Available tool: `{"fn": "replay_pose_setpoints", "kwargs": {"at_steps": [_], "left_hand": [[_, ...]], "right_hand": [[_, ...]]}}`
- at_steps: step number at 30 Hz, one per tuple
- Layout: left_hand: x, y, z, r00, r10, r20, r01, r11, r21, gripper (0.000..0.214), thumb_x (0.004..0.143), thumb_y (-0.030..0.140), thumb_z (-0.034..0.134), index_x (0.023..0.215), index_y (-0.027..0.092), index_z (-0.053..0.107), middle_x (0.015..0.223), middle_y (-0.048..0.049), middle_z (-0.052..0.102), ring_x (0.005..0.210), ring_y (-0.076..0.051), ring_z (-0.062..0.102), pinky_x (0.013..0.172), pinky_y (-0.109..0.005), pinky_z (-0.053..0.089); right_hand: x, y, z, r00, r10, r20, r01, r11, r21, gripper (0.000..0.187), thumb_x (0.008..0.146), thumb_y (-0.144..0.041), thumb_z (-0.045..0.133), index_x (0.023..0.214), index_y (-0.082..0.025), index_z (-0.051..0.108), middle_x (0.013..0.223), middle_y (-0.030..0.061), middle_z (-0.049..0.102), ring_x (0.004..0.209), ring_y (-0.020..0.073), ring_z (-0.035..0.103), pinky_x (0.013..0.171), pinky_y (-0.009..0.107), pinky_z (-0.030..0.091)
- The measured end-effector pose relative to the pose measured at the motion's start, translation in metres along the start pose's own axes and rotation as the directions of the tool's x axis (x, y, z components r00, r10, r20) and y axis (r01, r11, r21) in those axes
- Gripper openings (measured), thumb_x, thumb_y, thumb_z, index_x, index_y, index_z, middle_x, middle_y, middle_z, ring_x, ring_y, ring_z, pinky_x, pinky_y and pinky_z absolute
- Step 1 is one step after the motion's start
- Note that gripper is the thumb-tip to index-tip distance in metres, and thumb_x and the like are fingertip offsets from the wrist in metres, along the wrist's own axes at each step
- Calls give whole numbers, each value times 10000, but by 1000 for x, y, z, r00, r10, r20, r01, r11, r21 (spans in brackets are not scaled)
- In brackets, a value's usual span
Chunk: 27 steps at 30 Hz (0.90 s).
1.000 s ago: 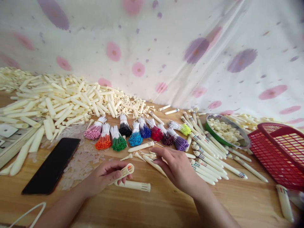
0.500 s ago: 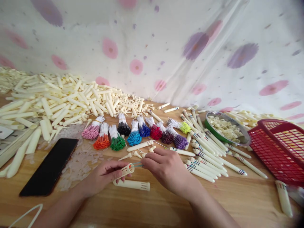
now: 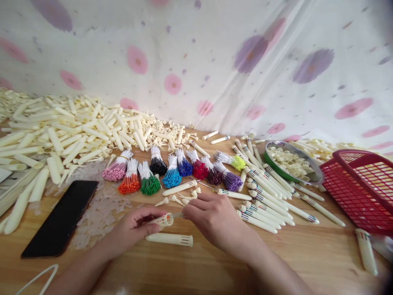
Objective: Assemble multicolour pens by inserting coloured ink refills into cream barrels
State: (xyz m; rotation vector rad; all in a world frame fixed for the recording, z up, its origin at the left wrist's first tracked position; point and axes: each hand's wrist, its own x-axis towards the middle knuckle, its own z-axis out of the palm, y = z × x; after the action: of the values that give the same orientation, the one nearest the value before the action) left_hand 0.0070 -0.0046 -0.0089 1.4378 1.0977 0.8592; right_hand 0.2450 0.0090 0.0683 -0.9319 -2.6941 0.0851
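Note:
My left hand [image 3: 135, 229] is closed around a cream slotted pen barrel [image 3: 165, 220], its round open end facing right. An orange bit shows through the barrel's wall. In front of that opening, the fingers of my right hand [image 3: 216, 223] are pinched on a thin pale pen refill [image 3: 177, 214], whose far end reaches the barrel's mouth. Right below lies another slotted barrel [image 3: 172, 239] on the wooden table [image 3: 172, 270]. Behind my hands stand bundles of refills with coloured tips, among them orange [image 3: 129, 182], green [image 3: 149, 180], light blue [image 3: 172, 176] and purple [image 3: 231, 181].
A black phone [image 3: 61, 217] lies at left beside scattered clear plastic pieces [image 3: 95, 213]. Cream barrels [image 3: 61, 123] form a large heap at back left. Multicolour pens [image 3: 264, 196], a green-sided metal bowl [image 3: 270, 164] of small parts and a red basket [image 3: 353, 192] occupy the right.
The camera view has shifted slightly. My hands keep nearly the same pose, and the blue-green refill seen between them earlier now looks pale.

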Motion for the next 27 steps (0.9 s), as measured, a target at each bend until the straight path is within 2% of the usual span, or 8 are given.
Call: {"fn": "replay_pose_setpoints", "kwargs": {"at_steps": [2, 7, 13, 18, 22, 24, 25, 27], "left_hand": [[0, -1, 1, 999, 38, -39, -36, 999, 38, 230, 646, 214, 757, 873, 245, 753, 888, -54, 757, 829, -230, 701, 731, -300, 567], [-1, 0, 7, 983, 152, -106, -140, 984, 109, 173, 644, 188, 760, 806, 221, 710, 807, -31, 717, 778, -197, 678, 703, -269, 547], [-4, 1, 11, 951, 276, -137, -251, 952, 176, 144, 695, 163, 718, 821, 221, 682, 790, -23, 689, 771, -185, 656, 698, -271, 527], [-6, 1, 9, 950, 267, -160, -221, 940, 259, 138, 714, 187, 697, 841, 240, 681, 819, -24, 688, 812, -195, 648, 722, -285, 517], [-6, 5, 8, 950, 210, -233, -143, 952, 271, 110, 695, 216, 699, 798, 241, 671, 791, -14, 692, 760, -189, 644, 698, -280, 515], [-5, 6, 8, 948, 178, -263, -113, 963, 244, 98, 681, 225, 701, 772, 236, 664, 775, -10, 690, 745, -186, 641, 701, -285, 515], [-4, 6, 8, 947, 161, -277, -100, 970, 222, 96, 674, 231, 704, 759, 232, 659, 765, -7, 686, 742, -186, 639, 705, -287, 515], [-3, 6, 8, 944, 111, -311, -65, 986, 154, 117, 662, 252, 713, 754, 225, 645, 755, -2, 674, 741, -184, 636, 704, -287, 513]], "right_hand": [[0, -1, 2, 1000, 29, -8, -29, 999, 23, 221, 885, -105, 456, 686, -174, 522, 620, -18, 580, 540, 116, 423, 505, 263, 247], [1, -5, 3, 998, 57, -18, -56, 996, 73, 236, 903, -150, 451, 681, -174, 528, 612, -17, 583, 532, 111, 435, 503, 258, 266], [1, -10, 4, 999, -22, -50, 24, 998, 51, 277, 912, -84, 383, 711, -159, 558, 622, -1, 574, 541, 123, 420, 527, 257, 292], [0, -5, 1, 998, -23, -65, 25, 999, 41, 233, 927, -131, 422, 751, -153, 574, 655, 8, 592, 581, 126, 471, 540, 245, 300], [-5, 10, -7, 993, 117, -5, -117, 992, 56, 130, 904, -189, 501, 819, -161, 595, 712, 15, 628, 651, 138, 547, 573, 234, 343], [-11, 21, -8, 962, 252, 101, -254, 967, 5, 78, 877, -186, 544, 822, -167, 597, 741, 18, 644, 667, 147, 575, 575, 235, 353], [-15, 27, -6, 930, 328, 167, -326, 944, -42, 63, 867, -185, 558, 820, -168, 597, 761, 23, 653, 684, 157, 592, 576, 238, 358], [-25, 38, 0, 834, 467, 293, -439, 884, -161, 64, 866, -201, 564, 822, -167, 596, 817, 42, 669, 741, 185, 622, 586, 251, 374]]}}
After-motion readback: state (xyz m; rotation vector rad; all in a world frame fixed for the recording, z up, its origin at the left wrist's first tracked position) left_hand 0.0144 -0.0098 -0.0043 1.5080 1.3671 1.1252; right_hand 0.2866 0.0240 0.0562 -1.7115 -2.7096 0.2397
